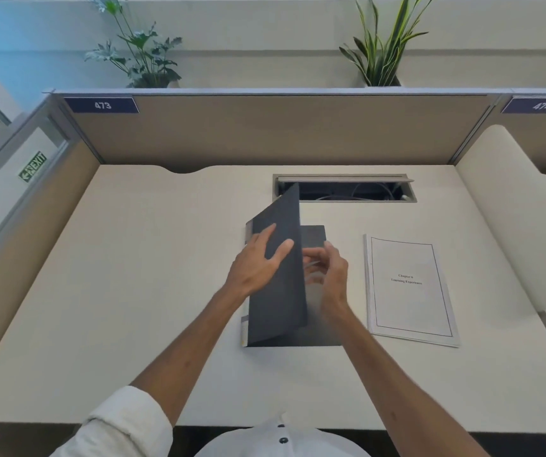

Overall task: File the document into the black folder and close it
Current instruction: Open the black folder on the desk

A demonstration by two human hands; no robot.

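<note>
The black folder [278, 291] lies in the middle of the desk with its front cover lifted upright, half open. My left hand [258, 262] presses flat against the outside of that raised cover, fingers spread. My right hand [327, 275] reaches inside the folder, its fingers curled near something pale within; what they touch is blurred. The white document [410, 288], a stapled stack with a bordered title page, lies flat on the desk to the right of the folder, apart from both hands.
A cable tray opening [347, 189] is cut into the cream desk [133, 291] just beyond the folder. Partition walls [265, 130] close the back and left. A curved white divider [502, 225] stands at the right. Plants sit above the back partition.
</note>
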